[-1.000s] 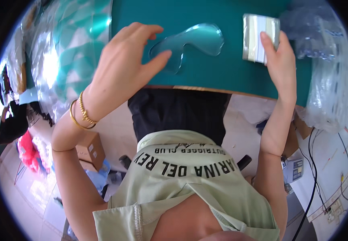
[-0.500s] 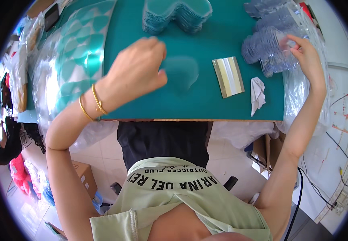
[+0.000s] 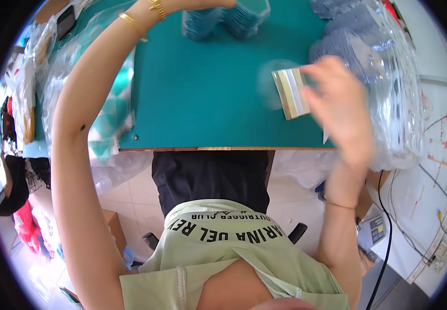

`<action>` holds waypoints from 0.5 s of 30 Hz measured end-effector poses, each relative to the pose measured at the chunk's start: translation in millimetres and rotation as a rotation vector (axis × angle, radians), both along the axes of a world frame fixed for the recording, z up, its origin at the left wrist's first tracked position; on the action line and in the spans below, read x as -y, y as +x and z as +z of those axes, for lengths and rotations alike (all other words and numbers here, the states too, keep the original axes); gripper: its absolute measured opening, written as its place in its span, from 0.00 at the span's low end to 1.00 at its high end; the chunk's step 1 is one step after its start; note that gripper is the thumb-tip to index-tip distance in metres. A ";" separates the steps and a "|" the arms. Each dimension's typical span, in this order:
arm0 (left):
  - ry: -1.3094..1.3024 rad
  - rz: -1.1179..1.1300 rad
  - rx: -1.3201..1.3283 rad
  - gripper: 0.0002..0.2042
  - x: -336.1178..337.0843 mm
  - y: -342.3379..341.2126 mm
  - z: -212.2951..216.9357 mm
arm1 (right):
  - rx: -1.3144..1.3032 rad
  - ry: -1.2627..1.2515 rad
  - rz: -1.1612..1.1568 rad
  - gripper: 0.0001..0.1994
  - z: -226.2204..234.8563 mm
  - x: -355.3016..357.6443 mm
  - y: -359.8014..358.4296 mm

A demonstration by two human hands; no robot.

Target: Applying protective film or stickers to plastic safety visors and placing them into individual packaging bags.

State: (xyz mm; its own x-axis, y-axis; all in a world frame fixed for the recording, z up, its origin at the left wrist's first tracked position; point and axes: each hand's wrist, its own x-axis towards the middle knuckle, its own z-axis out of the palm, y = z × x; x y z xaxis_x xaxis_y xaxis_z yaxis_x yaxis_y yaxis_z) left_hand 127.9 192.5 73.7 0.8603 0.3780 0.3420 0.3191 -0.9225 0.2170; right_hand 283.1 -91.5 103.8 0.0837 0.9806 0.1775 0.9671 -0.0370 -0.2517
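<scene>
At the far edge of the view my left hand (image 3: pixel 195 4) reaches over the stack of teal film pieces (image 3: pixel 246 20); its fingers are mostly cut off, so their grip is hidden. My right hand (image 3: pixel 339 101) is smeared by motion above the right part of the green mat (image 3: pixel 202 98). A clear plastic piece (image 3: pixel 269 82), rounded and faint, sticks out leftward from its fingertips. This piece overlaps a flat pad with yellow and silver stripes (image 3: pixel 291 93) on the mat. Beyond the right hand lies a pile of clear plastic pieces (image 3: pixel 339 44).
Plastic film with teal shapes (image 3: pixel 115 103) lies along the mat's left side. Clear plastic bags (image 3: pixel 396 119) edge the right side. A phone (image 3: pixel 66 21) sits at the far left. A black cable (image 3: pixel 386 217) hangs at right.
My left hand has moved away to the far stack. My right hand has come left from the clear pile with a clear piece. The clear piece in the mat's middle is gone from there.
</scene>
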 end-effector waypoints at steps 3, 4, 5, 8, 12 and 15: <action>0.005 0.026 0.113 0.17 52.9 -10.8 25.5 | -0.029 -0.113 0.115 0.12 -61.6 -18.3 -54.9; 0.008 0.066 0.165 0.16 71.3 -22.3 29.0 | -0.119 -0.088 0.124 0.11 -71.2 -21.0 -69.5; 0.000 0.099 0.193 0.15 79.3 -37.1 16.5 | -0.198 -0.054 0.112 0.12 -75.9 -16.7 -70.5; -0.130 0.039 0.191 0.17 112.1 -86.3 6.3 | -0.519 -0.055 -0.167 0.13 -65.3 3.1 -44.4; -0.459 0.238 0.111 0.26 152.3 -143.5 -37.0 | -0.041 0.278 -0.513 0.10 -93.7 49.0 36.8; -0.473 0.243 0.028 0.33 176.3 -150.4 -63.4 | -0.046 0.199 -0.497 0.10 -115.0 69.0 63.6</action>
